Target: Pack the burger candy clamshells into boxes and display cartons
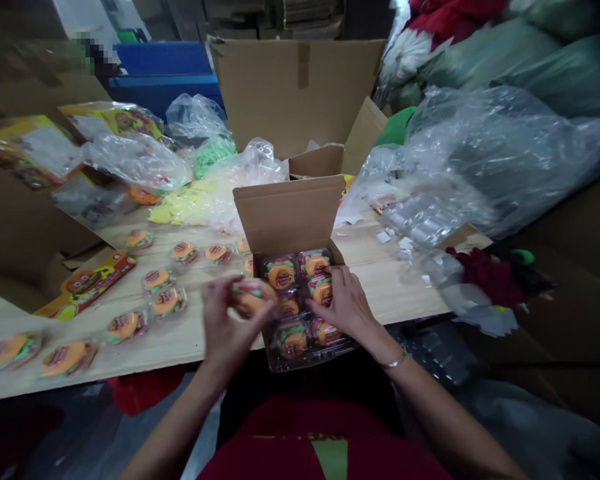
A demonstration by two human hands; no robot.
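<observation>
A small cardboard box stands at the table's front edge with its lid raised. Inside it sit several toy burgers in clear plastic packs. My left hand grips one packed toy burger just left of the box, thumb and fingers around its sides. Over the box's right side, my right hand reaches in with its fingertips against a packed toy burger. Whether those fingers grip it or only touch it is hard to make out.
More packed toy burgers lie spread over the wooden table at left. Yellow pieces and plastic bags lie behind them. A large open carton stands at the back. Clear plastic packs and dark red cloth are at right.
</observation>
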